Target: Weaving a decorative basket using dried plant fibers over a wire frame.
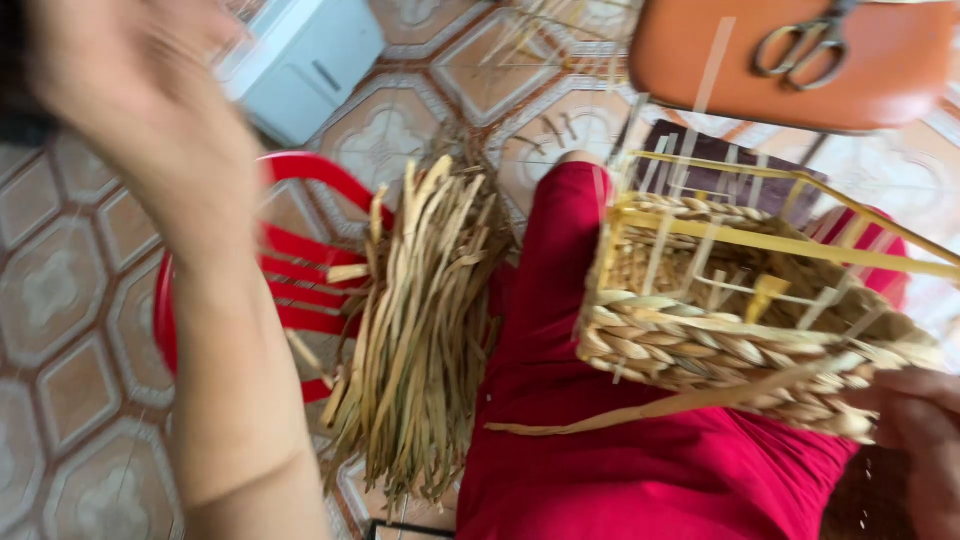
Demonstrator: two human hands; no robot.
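Woven straw basket [740, 340] steadied on the red-clad lap [640, 470].
Right hand [925, 440] grips its near corner at five o'clock; long axis runs nine-to-four; left hand [140, 110] raised at ten o'clock (blurred, grip unclear), well apart.

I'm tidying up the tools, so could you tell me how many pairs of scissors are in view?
1: the scissors lie on the orange stool at the top right. Others may be hidden outside the frame.
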